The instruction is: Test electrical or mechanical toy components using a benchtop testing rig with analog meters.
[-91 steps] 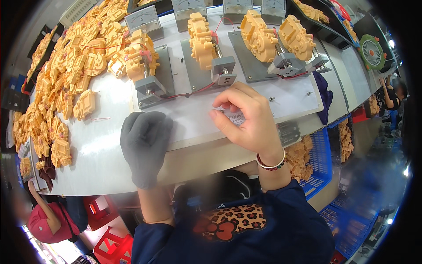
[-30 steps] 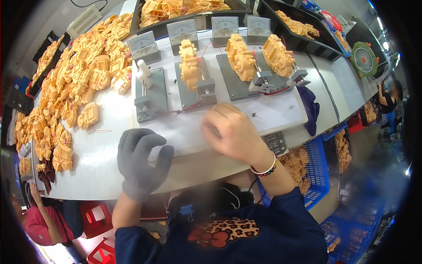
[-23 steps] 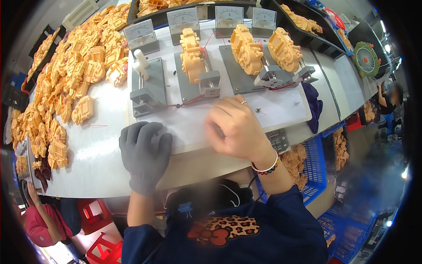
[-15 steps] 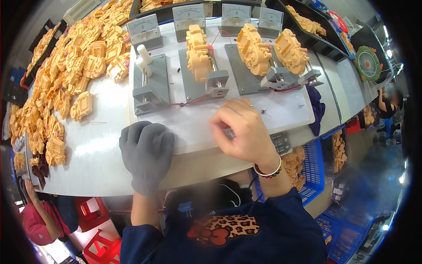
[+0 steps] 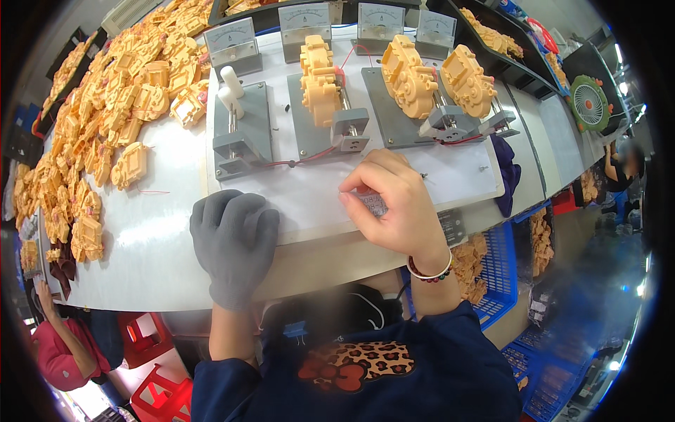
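My left hand (image 5: 235, 239), in a grey glove, is curled over the near edge of the table; its fingertips and palm are hidden. My bare right hand (image 5: 395, 204) is bent on the white sheet, thumb and index tips close together. Whatever it may hold is hidden; a small printed label (image 5: 375, 204) shows within its curl. Beyond my hands are grey test fixtures. The leftmost fixture (image 5: 256, 133) bears two white posts (image 5: 230, 90) and no housing. Yellow plastic housings (image 5: 322, 95), (image 5: 408, 77), (image 5: 467, 81) are mounted on the others, with thin red wires.
Analog meters (image 5: 304, 24) line the back. Loose yellow housings (image 5: 126, 98) pile up at left. Screws (image 5: 484, 168) lie on the sheet beside a dark purple cloth (image 5: 505, 172). Blue baskets (image 5: 498, 271) stand lower right, a green fan (image 5: 589, 102) far right. Another person sits lower left.
My right hand has rolled slightly and its curl has widened, showing more of the printed label. My left hand stays in place. The mounted housings look the same.
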Action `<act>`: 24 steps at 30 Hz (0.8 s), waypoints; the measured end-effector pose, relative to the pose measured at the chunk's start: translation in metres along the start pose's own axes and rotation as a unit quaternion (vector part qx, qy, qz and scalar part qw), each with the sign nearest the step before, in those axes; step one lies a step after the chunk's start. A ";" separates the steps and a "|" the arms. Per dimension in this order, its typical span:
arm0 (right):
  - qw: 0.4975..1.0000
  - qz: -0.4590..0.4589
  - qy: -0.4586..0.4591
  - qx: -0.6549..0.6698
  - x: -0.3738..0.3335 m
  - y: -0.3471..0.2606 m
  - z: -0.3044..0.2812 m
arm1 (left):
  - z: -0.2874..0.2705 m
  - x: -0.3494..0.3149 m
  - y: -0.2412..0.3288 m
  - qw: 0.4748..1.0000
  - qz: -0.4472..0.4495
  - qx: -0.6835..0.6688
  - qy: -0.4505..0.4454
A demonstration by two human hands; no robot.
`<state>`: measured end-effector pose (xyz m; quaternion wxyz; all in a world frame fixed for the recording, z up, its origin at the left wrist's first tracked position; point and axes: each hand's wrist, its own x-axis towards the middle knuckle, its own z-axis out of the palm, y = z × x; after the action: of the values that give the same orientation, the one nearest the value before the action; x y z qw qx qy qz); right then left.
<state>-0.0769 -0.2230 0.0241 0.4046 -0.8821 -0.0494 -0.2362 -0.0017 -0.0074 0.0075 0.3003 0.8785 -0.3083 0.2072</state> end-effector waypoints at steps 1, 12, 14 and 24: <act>1.000 0.000 -0.001 -0.005 0.000 0.000 0.000 | 0.000 0.000 0.000 1.000 -0.006 0.002 -0.006; 0.999 -0.019 0.015 -0.036 0.001 0.003 -0.001 | 0.000 0.000 0.001 1.000 -0.003 -0.005 0.001; 1.000 -0.010 0.013 -0.022 0.001 0.003 -0.001 | 0.000 0.000 0.000 1.000 -0.002 -0.002 0.003; 0.999 -0.009 0.004 -0.039 0.000 0.003 0.000 | 0.000 0.000 0.000 1.000 -0.002 -0.005 0.000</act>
<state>-0.0760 -0.2250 0.0227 0.3683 -0.8956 -0.0465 -0.2451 -0.0015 -0.0073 0.0076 0.3050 0.8776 -0.3076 0.2054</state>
